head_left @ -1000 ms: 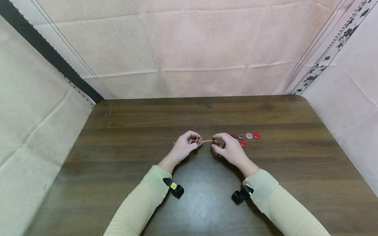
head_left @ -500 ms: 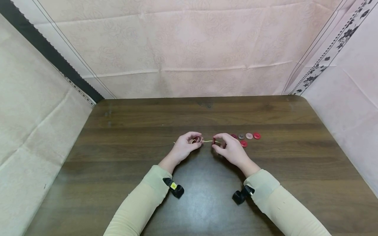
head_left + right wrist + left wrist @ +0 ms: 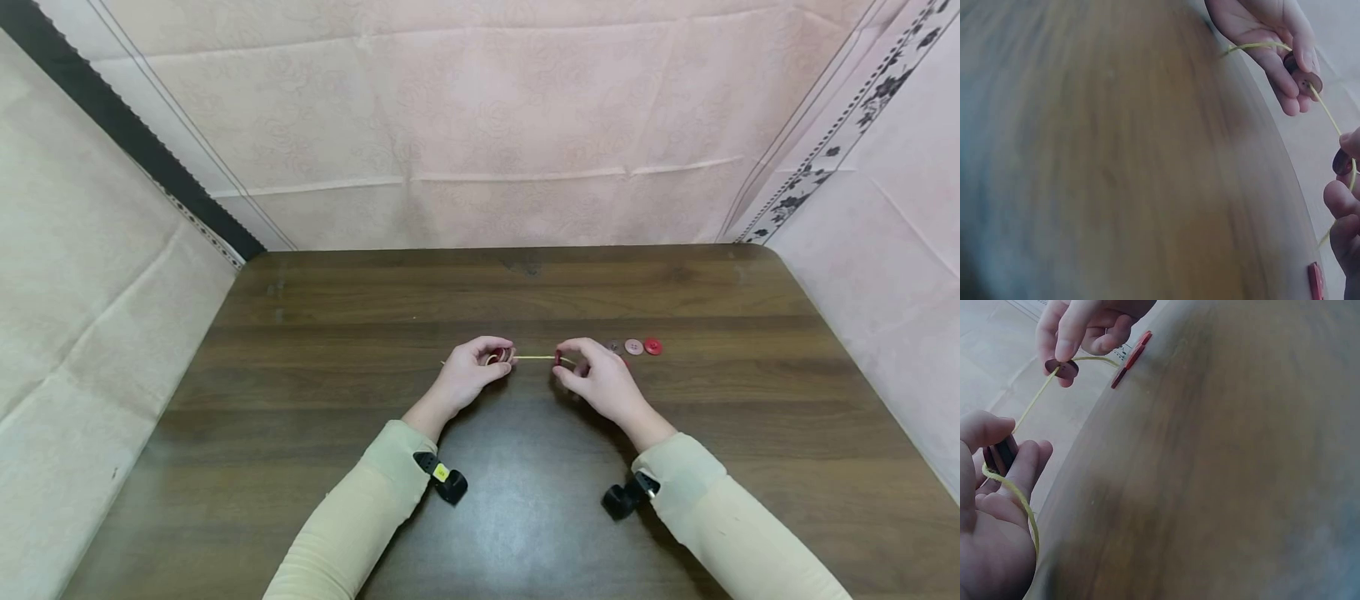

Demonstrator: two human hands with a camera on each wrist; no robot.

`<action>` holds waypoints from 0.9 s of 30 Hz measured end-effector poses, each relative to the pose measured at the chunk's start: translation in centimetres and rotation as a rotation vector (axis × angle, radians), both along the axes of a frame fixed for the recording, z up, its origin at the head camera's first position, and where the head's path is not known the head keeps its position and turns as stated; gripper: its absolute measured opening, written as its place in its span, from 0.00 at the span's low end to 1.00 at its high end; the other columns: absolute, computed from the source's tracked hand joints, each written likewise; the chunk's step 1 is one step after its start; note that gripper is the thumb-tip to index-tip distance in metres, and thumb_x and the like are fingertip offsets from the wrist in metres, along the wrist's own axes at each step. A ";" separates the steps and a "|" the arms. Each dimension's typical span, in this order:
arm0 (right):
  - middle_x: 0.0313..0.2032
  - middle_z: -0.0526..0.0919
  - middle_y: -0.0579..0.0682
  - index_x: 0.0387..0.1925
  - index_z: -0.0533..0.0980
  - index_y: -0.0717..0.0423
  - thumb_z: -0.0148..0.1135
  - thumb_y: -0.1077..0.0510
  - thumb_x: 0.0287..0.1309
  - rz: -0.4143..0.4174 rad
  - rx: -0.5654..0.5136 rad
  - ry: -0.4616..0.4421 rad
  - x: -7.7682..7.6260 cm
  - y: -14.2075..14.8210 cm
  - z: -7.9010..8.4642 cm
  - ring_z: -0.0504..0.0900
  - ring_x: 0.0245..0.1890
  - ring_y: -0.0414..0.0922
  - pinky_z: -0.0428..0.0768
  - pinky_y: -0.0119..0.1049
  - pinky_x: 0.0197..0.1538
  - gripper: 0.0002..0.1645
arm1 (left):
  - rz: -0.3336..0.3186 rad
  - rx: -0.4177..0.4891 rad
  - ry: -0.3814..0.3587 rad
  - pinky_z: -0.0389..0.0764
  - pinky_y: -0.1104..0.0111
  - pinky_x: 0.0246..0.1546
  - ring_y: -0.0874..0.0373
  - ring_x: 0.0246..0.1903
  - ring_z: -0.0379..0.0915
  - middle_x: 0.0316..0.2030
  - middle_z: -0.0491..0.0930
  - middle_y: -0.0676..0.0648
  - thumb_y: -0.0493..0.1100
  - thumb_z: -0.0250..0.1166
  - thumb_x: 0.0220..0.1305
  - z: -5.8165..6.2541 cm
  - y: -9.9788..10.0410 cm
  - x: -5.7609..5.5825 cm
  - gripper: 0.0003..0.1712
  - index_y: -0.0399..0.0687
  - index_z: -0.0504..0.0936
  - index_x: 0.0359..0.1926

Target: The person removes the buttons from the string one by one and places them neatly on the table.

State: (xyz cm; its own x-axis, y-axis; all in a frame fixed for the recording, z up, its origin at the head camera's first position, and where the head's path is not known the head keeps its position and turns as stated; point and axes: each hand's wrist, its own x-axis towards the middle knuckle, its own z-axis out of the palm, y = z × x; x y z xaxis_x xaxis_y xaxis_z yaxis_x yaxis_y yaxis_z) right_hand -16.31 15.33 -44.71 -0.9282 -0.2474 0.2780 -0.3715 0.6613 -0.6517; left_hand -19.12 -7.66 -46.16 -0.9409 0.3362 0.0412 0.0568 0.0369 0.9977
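Observation:
My left hand (image 3: 463, 377) grips several buttons (image 3: 1002, 454) stacked on a yellow string (image 3: 1036, 399), pinched between thumb and fingers. One loose end of the string trails back over the left palm. To the right, my right hand (image 3: 606, 385) pinches a dark red button (image 3: 1341, 161) by its edges. The string passes through this button too and runs nearly straight between the hands. Beyond it the string curves off under the right hand, as the left wrist view shows. Both hands are a little above the wooden table (image 3: 480, 517).
Close behind the right hand lie a red button (image 3: 653, 347), a pink button (image 3: 633, 347) and a grey button (image 3: 614, 347). The right hand partly hides others there. Pale patterned cloth (image 3: 480, 125) hangs behind the table's far edge and at both sides.
My right hand has moved right with the dark red button, so the stretch of string between the hands is longer and straighter. The left hand has stayed almost in place.

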 end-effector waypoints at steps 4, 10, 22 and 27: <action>0.23 0.74 0.43 0.47 0.76 0.53 0.67 0.57 0.53 0.000 0.005 0.024 0.0 0.4 0.0 0.72 0.23 0.38 0.71 0.36 0.28 0.18 | -0.002 0.015 -0.007 0.75 0.72 0.45 0.55 0.43 0.79 0.46 0.78 0.31 0.24 0.62 0.55 0.0 0.0 0.0 0.18 0.28 0.75 0.49; 0.26 0.77 0.46 0.47 0.76 0.54 0.67 0.58 0.54 -0.010 0.013 0.022 -0.1 1.2 -0.2 0.73 0.23 0.38 0.71 0.36 0.29 0.18 | -0.009 0.026 -0.021 0.75 0.72 0.45 0.51 0.44 0.79 0.47 0.77 0.30 0.23 0.61 0.55 0.0 -0.1 -0.1 0.19 0.27 0.74 0.50; 0.30 0.79 0.48 0.47 0.75 0.57 0.68 0.60 0.53 -0.033 0.006 0.003 0.0 2.6 0.1 0.73 0.23 0.40 0.71 0.36 0.29 0.19 | -0.004 -0.008 -0.022 0.74 0.73 0.45 0.47 0.46 0.78 0.48 0.77 0.31 0.25 0.61 0.57 0.0 -0.2 -0.1 0.18 0.28 0.74 0.51; 0.35 0.81 0.51 0.48 0.75 0.57 0.67 0.59 0.53 -0.041 0.009 -0.016 0.0 3.0 -0.1 0.73 0.25 0.41 0.70 0.38 0.32 0.19 | -0.004 -0.002 -0.012 0.74 0.73 0.45 0.46 0.46 0.78 0.46 0.77 0.31 0.24 0.61 0.57 0.0 -0.1 -0.1 0.17 0.28 0.75 0.49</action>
